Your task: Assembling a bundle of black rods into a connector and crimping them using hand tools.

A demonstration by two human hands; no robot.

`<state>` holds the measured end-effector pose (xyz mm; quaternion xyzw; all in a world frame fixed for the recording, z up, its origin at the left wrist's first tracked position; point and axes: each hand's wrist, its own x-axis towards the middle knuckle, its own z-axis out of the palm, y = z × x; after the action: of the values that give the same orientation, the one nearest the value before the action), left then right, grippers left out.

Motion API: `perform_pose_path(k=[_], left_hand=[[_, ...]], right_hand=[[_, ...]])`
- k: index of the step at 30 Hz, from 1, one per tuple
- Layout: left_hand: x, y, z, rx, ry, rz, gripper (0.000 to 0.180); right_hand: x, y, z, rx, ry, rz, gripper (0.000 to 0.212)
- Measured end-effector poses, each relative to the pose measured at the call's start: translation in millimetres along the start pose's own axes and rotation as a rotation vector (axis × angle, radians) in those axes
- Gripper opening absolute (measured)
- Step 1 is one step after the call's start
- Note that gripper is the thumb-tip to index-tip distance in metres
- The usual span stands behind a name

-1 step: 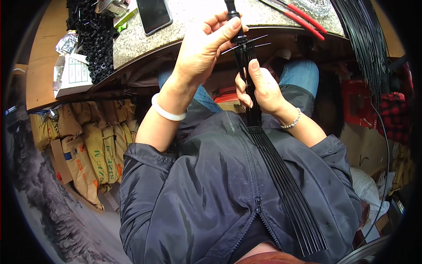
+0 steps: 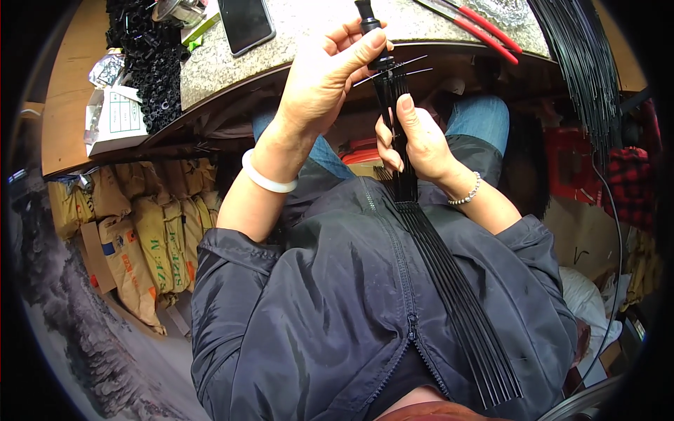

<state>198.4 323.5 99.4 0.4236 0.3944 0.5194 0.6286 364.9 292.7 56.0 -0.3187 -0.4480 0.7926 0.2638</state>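
My left hand (image 2: 326, 77), a white bangle on its wrist, is closed with thumb and fingers round a black turned handle (image 2: 365, 12) with a flared end. Below the handle, thin pale-tipped wires (image 2: 420, 71) stick out to the sides. A bundle of thin black strips (image 2: 460, 291) runs down from the handle and lies across my dark jacket. My right hand (image 2: 427, 147), wearing a beaded bracelet, grips this bundle between thumb and curled fingers. Where the strips join the handle is partly covered by my left fingers.
Pliers with red handles (image 2: 484, 31) and a phone (image 2: 246, 24) lie on the speckled tabletop (image 2: 295, 21). Small black parts (image 2: 158, 84) are heaped at the left beside a white box (image 2: 116, 123). Many long black strands (image 2: 586, 77) hang over the right edge. Brown bags (image 2: 147, 238) stand below.
The handle's top end has tipped slightly to the left in my left hand. My right hand and the strips look the same.
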Motion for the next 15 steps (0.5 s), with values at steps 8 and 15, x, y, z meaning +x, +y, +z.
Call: perform_pose_path(k=[8, 15], left_hand=[[-5.5, 5.7, -3.8, -0.060, -0.114, -0.095, 0.032], [-4.6, 3.4, -9.8, -0.003, -0.124, -0.121, 0.028]], right_hand=[[0.2, -0.4, -0.1, 0.005, -0.017, -0.009, 0.065], [0.3, 0.0, 0.1, 0.000, -0.034, -0.030, 0.066]])
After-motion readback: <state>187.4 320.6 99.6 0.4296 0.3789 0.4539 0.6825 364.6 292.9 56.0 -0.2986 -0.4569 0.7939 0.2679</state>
